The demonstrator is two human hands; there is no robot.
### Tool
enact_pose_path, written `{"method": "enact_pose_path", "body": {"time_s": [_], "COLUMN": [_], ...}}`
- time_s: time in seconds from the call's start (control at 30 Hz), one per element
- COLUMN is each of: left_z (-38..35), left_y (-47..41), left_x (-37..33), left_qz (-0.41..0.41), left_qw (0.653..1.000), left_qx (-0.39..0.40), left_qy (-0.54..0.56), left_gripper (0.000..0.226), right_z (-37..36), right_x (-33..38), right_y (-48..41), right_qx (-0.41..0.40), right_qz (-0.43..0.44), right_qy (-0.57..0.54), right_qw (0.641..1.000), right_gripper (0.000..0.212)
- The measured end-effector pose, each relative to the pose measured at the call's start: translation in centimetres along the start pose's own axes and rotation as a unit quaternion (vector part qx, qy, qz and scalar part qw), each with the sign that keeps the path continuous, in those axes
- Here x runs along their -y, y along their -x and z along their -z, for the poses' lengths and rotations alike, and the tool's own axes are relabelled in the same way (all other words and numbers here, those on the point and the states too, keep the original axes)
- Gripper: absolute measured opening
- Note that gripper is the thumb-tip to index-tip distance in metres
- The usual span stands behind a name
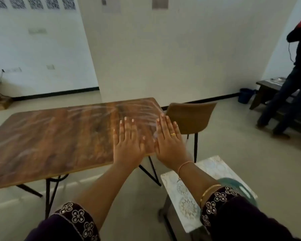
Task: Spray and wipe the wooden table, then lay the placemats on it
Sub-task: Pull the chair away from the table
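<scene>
Empty, fingers straight, my left hand [127, 142] and right hand [170, 142] spread mid-frame over the streaked wooden table [50, 136]; I'd lift the lower-right placemats [214, 165] flat.

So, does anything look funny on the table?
Yes: pale curved streaks smear the table top at its far right end. They look like wet wipe marks, or maybe glare. Nothing else looks spilled or broken.

Left sleeve [73, 221] and right sleeve [233, 216] are dark purple, cuffs embroidered with pale flowers (shiny centres). The right hand [170, 145] wears a gold ring [172, 134], its wrist a pink thread [185, 165] and a gold bangle [209, 190].
</scene>
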State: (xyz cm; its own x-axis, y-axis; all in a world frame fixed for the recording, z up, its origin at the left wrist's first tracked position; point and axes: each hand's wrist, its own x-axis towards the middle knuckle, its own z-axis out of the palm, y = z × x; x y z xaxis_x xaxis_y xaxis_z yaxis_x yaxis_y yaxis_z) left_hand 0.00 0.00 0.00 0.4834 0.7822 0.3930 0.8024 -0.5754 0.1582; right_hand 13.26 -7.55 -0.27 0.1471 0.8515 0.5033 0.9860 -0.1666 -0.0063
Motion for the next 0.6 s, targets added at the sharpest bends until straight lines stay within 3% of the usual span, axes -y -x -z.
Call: {"method": "enact_pose_path", "body": {"time_s": [0.1,0.3,0.6], "left_z": [-2.3,-6.5,-9.5], "left_y": [2.2,6.8,12.5], "left_x": [0.1,-1.9,-9.9], "left_qz": [0.003,-0.027,-0.054], "left_qw": [0.999,0.995,0.977], "left_qx": [0.042,0.098,0.207], "left_qy": [-0.005,0.006,0.012], "left_gripper": [0.066,0.068,0.066], "right_z": [-1.3,-3.7,-3.6], "right_x": [-0.2,-1.4,-6.0], "right_y": [3.3,10.0,16.2], "right_qx": [0.015,0.125,0.209], "right_qz": [-0.01,-0.026,-0.054], "right_qy": [0.01,0.02,0.024], "right_qw": [1.0,0.992,0.976], "right_gripper": [0.061,0.065,0.065]}}
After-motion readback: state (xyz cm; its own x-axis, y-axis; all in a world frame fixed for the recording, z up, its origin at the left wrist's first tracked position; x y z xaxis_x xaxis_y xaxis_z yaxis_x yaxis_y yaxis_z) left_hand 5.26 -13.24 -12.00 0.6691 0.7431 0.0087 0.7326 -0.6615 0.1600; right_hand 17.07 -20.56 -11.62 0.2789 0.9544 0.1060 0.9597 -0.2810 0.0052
